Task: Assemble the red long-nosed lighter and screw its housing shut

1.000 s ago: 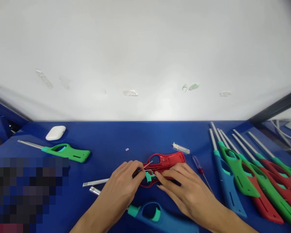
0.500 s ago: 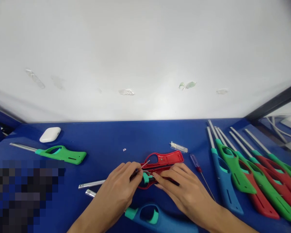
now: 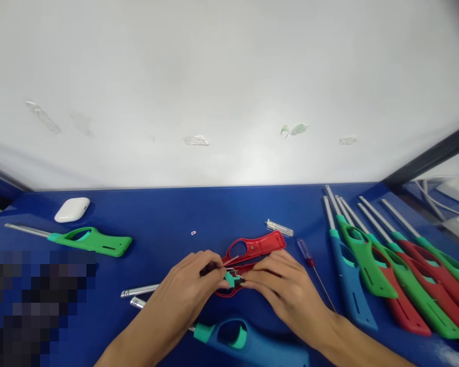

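A red gas lighter lies opened lengthwise in the middle of the table, its upper half-shell [image 3: 265, 244] turned inside up. Across the lower half sits a teal trigger [image 3: 229, 279] with a black part and a pale wire beside it. My left hand [image 3: 193, 283] is closed, thumb and fingers pinching the trigger's left side. From the other side my right hand [image 3: 286, 285] pinches the black end of the trigger piece. Both hands hide much of the lower shell. Closer to me, a whole blue lighter [image 3: 268, 349] lies below the hands.
Several blue, green and red lighters [image 3: 401, 285] lie side by side at the right. A screwdriver [image 3: 305, 252] and a clear tube-like part [image 3: 280, 228] are beyond my right hand. At left are a green lighter [image 3: 107, 244] and a white case [image 3: 72, 209]. A white wall [image 3: 229, 92] stands behind.
My right fingertips have come down and closer to the trigger, onto its black end. The red half-shell has tilted slightly, and the whole view has shifted a little.
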`<action>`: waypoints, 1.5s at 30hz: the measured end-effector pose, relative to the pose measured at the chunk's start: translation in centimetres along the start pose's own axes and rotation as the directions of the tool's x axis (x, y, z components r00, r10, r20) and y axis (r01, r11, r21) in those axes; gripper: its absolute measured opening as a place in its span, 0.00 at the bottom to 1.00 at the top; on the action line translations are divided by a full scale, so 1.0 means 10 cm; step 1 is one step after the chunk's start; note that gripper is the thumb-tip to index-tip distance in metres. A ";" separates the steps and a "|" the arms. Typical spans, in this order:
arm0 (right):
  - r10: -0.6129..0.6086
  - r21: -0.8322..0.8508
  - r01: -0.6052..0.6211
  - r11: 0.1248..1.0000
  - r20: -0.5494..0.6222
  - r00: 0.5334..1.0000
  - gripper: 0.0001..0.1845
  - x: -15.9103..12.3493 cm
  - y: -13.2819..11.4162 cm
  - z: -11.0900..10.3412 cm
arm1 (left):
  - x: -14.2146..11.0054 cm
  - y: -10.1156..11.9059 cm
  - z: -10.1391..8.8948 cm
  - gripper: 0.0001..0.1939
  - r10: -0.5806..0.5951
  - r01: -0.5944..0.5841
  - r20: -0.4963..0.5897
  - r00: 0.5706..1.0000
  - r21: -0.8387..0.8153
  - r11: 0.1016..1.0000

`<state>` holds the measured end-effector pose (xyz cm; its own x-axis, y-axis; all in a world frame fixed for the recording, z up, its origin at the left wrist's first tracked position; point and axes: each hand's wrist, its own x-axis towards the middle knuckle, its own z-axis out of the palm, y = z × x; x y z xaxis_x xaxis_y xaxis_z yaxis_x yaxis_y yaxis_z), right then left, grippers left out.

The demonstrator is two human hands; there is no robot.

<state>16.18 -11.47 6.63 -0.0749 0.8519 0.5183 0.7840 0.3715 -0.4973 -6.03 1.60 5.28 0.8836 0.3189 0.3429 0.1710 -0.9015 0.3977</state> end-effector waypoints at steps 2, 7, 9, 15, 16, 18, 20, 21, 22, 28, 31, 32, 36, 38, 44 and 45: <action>-0.014 -0.008 0.014 1.000 -0.008 1.000 0.11 0.00 0.00 0.00 | 0.02 0.02 0.00 0.07 -0.004 0.003 -0.026 1.000 -0.021 1.000; -0.059 -0.038 0.057 0.998 -0.030 0.998 0.09 -0.01 -0.01 0.00 | 0.10 0.08 -0.05 0.08 0.004 -0.009 -0.091 0.996 -0.049 0.999; -0.068 -0.057 0.066 0.996 -0.030 0.997 0.09 0.00 -0.02 -0.01 | 0.12 0.08 -0.06 0.08 0.009 -0.014 -0.110 0.994 -0.042 0.999; -0.055 -0.065 0.053 0.996 -0.028 0.998 0.10 0.00 -0.02 -0.01 | 0.10 0.06 -0.04 0.10 0.025 -0.026 -0.116 0.993 -0.010 1.000; -0.049 -0.055 0.047 0.997 -0.028 0.998 0.10 -0.01 -0.02 0.00 | 0.09 0.06 -0.04 0.10 0.026 -0.026 -0.113 0.993 -0.002 1.000; -0.039 -0.045 0.038 0.998 -0.024 0.999 0.09 -0.01 -0.02 0.00 | 0.08 0.06 -0.04 0.11 0.029 -0.027 -0.107 0.994 0.016 1.000; -0.042 -0.052 0.040 0.998 -0.022 0.999 0.09 -0.01 -0.01 0.01 | 0.08 0.06 -0.05 0.10 0.039 -0.035 -0.110 0.993 0.031 0.999; -0.046 -0.057 0.045 0.997 -0.026 0.999 0.09 0.00 -0.01 0.01 | 0.08 0.06 -0.05 0.10 0.044 -0.040 -0.115 0.992 0.037 0.999; -0.051 -0.059 0.049 0.997 -0.029 0.998 0.09 0.00 -0.01 0.01 | 0.08 0.06 -0.05 0.10 0.049 -0.044 -0.123 0.991 0.041 0.998; -0.019 -0.006 0.019 1.000 -0.016 1.000 0.10 0.01 -0.01 -0.01 | 0.09 0.06 -0.05 0.11 0.075 -0.067 -0.147 0.986 0.059 0.996; -0.010 -0.003 0.010 1.000 -0.024 1.000 0.10 0.00 -0.01 -0.01 | 0.10 0.07 -0.06 0.10 0.083 -0.073 -0.144 0.986 0.077 0.994; -0.009 -0.001 0.009 1.000 -0.027 1.000 0.10 0.00 -0.01 -0.01 | 0.10 0.07 -0.07 0.09 0.086 -0.075 -0.140 0.986 0.082 0.994; 0.012 0.007 -0.012 1.000 -0.026 1.000 0.11 0.00 -0.01 -0.01 | 0.11 0.09 -0.08 0.08 0.089 -0.077 -0.121 0.989 0.096 0.992; 0.017 0.001 -0.017 1.000 -0.023 1.000 0.12 0.01 0.00 -0.01 | 0.11 0.10 -0.08 0.09 0.090 -0.078 -0.119 0.989 0.103 0.992; 0.003 0.001 -0.003 1.000 -0.015 1.000 0.11 0.01 0.00 -0.03 | 0.07 0.10 -0.09 0.11 0.099 -0.088 -0.077 0.992 0.134 0.987; -0.004 0.003 0.004 1.000 -0.007 1.000 0.11 0.00 0.00 -0.03 | 0.06 0.09 -0.10 0.13 0.102 -0.093 -0.061 0.993 0.136 0.986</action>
<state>16.34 -11.55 6.86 -0.0736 0.8479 0.5250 0.7818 0.3759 -0.4975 -5.71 1.23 6.69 0.8679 0.2430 0.4332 0.1461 -0.9585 0.2449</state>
